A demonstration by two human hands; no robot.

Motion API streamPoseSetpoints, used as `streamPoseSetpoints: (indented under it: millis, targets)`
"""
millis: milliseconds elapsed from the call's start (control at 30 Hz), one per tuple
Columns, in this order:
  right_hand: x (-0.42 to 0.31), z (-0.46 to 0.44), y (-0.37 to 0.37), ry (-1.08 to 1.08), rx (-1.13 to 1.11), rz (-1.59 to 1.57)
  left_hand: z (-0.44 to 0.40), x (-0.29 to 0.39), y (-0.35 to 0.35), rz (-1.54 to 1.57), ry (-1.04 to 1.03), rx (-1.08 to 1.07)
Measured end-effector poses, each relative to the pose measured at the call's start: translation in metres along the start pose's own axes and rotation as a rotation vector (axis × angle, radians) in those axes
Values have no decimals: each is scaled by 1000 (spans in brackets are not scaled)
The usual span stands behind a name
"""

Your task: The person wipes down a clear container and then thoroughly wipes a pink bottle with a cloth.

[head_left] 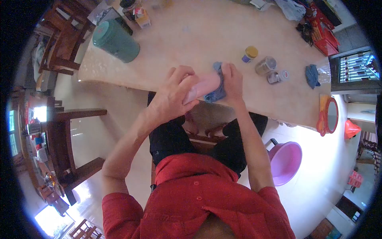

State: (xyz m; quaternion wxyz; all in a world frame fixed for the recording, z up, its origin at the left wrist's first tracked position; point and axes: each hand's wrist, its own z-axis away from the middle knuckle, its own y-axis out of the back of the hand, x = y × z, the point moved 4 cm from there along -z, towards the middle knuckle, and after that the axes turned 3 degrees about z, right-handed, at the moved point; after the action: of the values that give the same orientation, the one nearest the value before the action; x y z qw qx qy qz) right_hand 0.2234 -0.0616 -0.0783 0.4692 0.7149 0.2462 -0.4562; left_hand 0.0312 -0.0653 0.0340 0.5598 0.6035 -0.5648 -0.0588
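Note:
My left hand (175, 91) is wrapped round a pink cylindrical container (207, 83), held tilted over the table's near edge. In my right hand (234, 81) is a blue cloth (217, 95), pressed against the container's right end. The cloth covers that end, so I cannot see whether it has a lid. To the right on the table stand a small jar with a yellow lid (250, 53), a clear jar with a metal lid (266, 65) and a smaller clear jar (277, 77).
A green lidded jug (116, 42) stands at the table's left, near a small carton (142, 18). Another blue cloth (312, 76) and a red-framed mirror (330, 115) are at the right. A pink basin (285, 163) is below the table (179, 44), on the right.

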Motion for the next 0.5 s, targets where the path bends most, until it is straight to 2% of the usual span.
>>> streamPoseSetpoints:
  millis: [33, 100, 167, 200, 300, 367, 400, 467, 500]
  targets:
    - [-9, 3, 1, 5, 2, 1, -4, 2, -1, -27, -34, -36]
    - [-32, 15, 2, 168, -11, -59, -6, 5, -7, -49, -56, -80]
    - [-55, 22, 8, 132, -87, -170, -10, 14, -18, -180, -214, -171]
    - [-60, 24, 8, 100, -162, -279, -12, 19, -19, -177, -218, -175]
    - [-47, 22, 12, 91, -174, -364, -17, 39, -15, -200, -260, -103]
    - [-43, 23, 11, 90, -149, -355, -16, 42, -14, -283, -46, -83]
    - [-42, 23, 10, 89, -118, -344, -13, 45, -15, -282, -49, -86]
    - [-42, 25, 9, 101, -86, -333, -8, 35, -14, -225, 291, -93]
    - [-42, 26, 9, 112, -59, -323, -6, 30, -16, -226, 288, -98]
